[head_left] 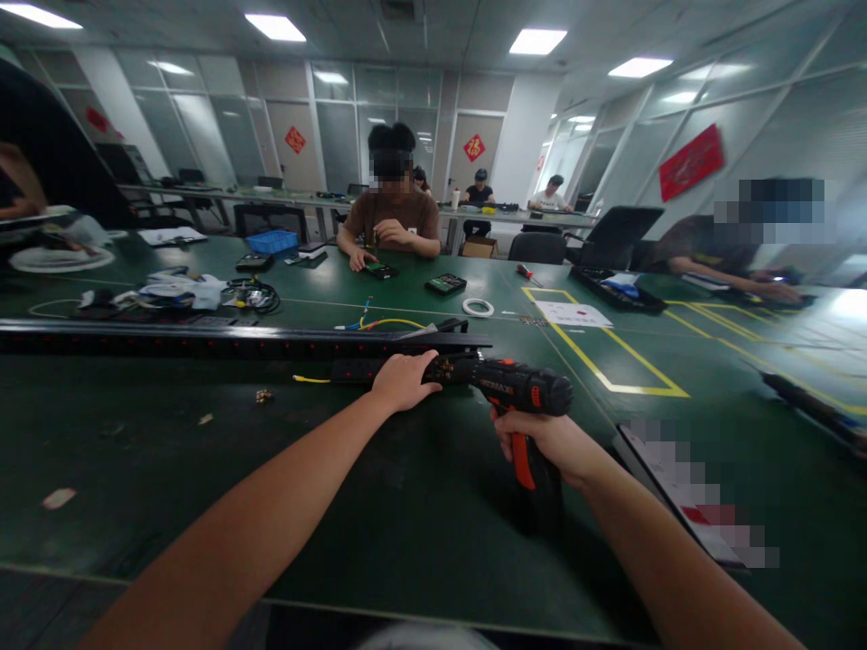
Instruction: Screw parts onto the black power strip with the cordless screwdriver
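Observation:
My right hand (548,444) is wrapped around the grip of a black and orange cordless screwdriver (518,390), whose tip points left into the open end of a short black power strip (366,369). My left hand (405,379) is closed over that strip near its end, holding it down on the green table (203,478). A yellow wire (310,379) sticks out from the strip's left end. Behind it lies a much longer black strip (223,340) that runs to the table's left edge.
Small screws or bits (264,395) lie left of the strip. Loose wires (379,322), a white tape roll (478,307), paper (575,314) and yellow floor-style markings (610,361) are further back. A person (391,217) sits opposite, another person (738,253) at the right. A document (691,492) lies by my right arm.

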Demonstrator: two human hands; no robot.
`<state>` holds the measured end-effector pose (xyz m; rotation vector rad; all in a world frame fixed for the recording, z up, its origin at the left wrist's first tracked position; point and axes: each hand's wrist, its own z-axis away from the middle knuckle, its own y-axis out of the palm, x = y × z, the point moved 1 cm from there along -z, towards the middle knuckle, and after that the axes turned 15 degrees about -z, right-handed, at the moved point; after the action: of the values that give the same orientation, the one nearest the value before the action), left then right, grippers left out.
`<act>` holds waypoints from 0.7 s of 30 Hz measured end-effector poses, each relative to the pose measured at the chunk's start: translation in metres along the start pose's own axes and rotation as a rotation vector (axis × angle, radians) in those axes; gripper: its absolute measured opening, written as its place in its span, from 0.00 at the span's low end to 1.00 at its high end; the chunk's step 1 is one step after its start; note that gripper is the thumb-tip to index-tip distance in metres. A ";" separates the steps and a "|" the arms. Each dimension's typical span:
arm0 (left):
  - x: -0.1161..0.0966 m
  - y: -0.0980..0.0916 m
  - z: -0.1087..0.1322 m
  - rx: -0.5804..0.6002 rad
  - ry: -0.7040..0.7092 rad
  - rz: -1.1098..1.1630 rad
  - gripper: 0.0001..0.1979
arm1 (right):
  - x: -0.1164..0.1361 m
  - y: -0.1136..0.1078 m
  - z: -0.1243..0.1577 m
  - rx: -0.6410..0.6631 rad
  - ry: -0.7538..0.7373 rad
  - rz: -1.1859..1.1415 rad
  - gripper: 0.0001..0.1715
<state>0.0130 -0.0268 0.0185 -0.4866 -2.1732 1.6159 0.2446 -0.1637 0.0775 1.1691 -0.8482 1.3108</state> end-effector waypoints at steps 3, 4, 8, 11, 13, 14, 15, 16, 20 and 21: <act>0.000 0.000 0.000 0.002 -0.007 0.003 0.36 | 0.000 0.001 0.000 -0.002 0.001 -0.004 0.13; 0.000 0.000 0.000 0.001 -0.008 0.004 0.36 | 0.000 0.000 0.000 0.001 -0.002 -0.003 0.12; 0.000 0.001 0.000 0.002 -0.005 0.007 0.36 | 0.001 0.000 0.000 0.015 -0.018 0.008 0.11; 0.000 0.002 -0.001 0.004 -0.009 0.008 0.36 | 0.001 0.000 0.000 0.021 -0.021 0.009 0.11; 0.000 0.002 0.000 0.005 -0.010 0.008 0.36 | 0.001 0.000 0.000 0.017 -0.012 0.006 0.11; 0.000 0.001 0.000 0.007 -0.010 0.008 0.36 | 0.000 0.000 0.000 0.014 -0.008 0.004 0.11; 0.000 0.001 0.000 0.008 -0.011 0.008 0.36 | 0.000 -0.001 0.000 0.011 -0.006 0.001 0.11; 0.000 0.000 0.000 0.010 -0.010 0.007 0.36 | 0.000 -0.001 0.000 0.009 -0.004 -0.002 0.11; -0.001 -0.002 0.001 0.007 -0.007 0.001 0.36 | -0.001 -0.003 -0.001 0.015 0.000 -0.008 0.13; -0.001 -0.002 0.001 0.005 -0.007 0.001 0.36 | -0.001 -0.003 -0.001 0.021 -0.002 -0.006 0.14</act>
<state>0.0132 -0.0284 0.0206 -0.4808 -2.1740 1.6252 0.2478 -0.1628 0.0758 1.1884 -0.8340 1.3165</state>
